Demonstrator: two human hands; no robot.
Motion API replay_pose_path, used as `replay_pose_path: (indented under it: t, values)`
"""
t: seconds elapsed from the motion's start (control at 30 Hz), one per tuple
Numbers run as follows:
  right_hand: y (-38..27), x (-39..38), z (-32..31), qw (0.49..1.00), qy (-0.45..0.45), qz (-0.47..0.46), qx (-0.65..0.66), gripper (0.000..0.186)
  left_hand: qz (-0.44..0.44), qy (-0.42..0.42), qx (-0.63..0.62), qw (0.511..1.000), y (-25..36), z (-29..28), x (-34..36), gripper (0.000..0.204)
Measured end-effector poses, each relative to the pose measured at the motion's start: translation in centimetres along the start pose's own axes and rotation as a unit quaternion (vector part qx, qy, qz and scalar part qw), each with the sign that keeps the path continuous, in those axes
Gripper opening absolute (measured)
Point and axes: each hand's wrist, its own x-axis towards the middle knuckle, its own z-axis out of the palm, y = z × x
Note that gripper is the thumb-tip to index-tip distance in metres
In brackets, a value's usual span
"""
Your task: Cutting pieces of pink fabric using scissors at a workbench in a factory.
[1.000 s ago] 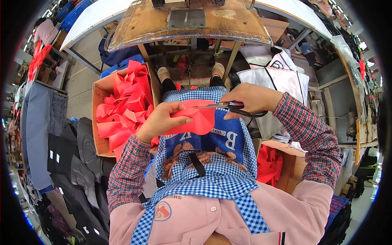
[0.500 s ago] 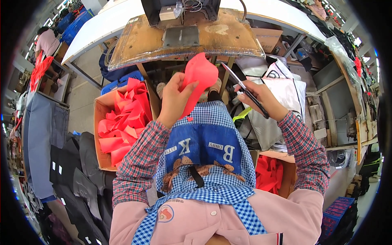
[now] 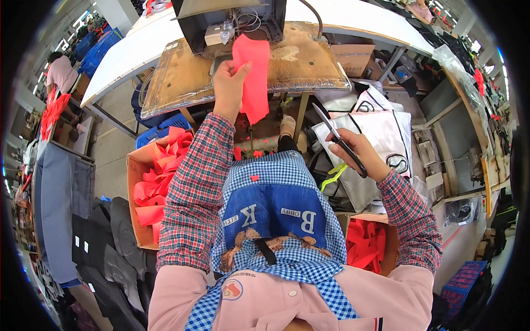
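Observation:
My left hand [image 3: 229,88] pinches a long red fabric piece [image 3: 255,77] by its left side, holding it up in front of the wooden table [image 3: 187,71]. The piece hangs with its lower end below the table's front edge. In my right hand [image 3: 359,151] is a pair of scissors [image 3: 348,148] with dark handles, the blades pointing up and left, apart from the fabric. A small red scrap [image 3: 254,178] lies on my blue checked apron [image 3: 265,165].
At my left stands a cardboard box [image 3: 141,201] heaped with red fabric pieces [image 3: 160,165]; another box [image 3: 391,237] with red pieces is at my right. White and silver bags [image 3: 381,132] lie beyond my right hand. Dark sheets [image 3: 110,248] lie at lower left. A person [image 3: 62,71] sits far left.
My left hand has moved up and forward with the red fabric piece, which now hangs flatter and straighter. The scissors have shifted slightly down and right, away from the fabric.

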Motion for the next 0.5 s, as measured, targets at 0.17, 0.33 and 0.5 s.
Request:
replay_pose_path:
  t: [0.17, 0.33, 0.5]
  values:
    - [0.2, 0.44, 0.26, 1.0, -0.007, -0.011, -0.013, 0.021, -0.021, 0.009, -0.102, 0.995, -0.19, -0.7, 0.76, 0.021]
    - [0.52, 0.6, 0.65, 1.0, -0.002, -0.018, -0.011, 0.022, -0.023, 0.008, -0.11, 0.994, -0.29, -0.66, 0.77, 0.022]
    - [0.54, 0.44, 0.79, 0.999, 0.001, -0.033, 0.004, 0.024, -0.023, 0.011, -0.109, 0.994, -0.58, -0.77, 1.35, 0.022]
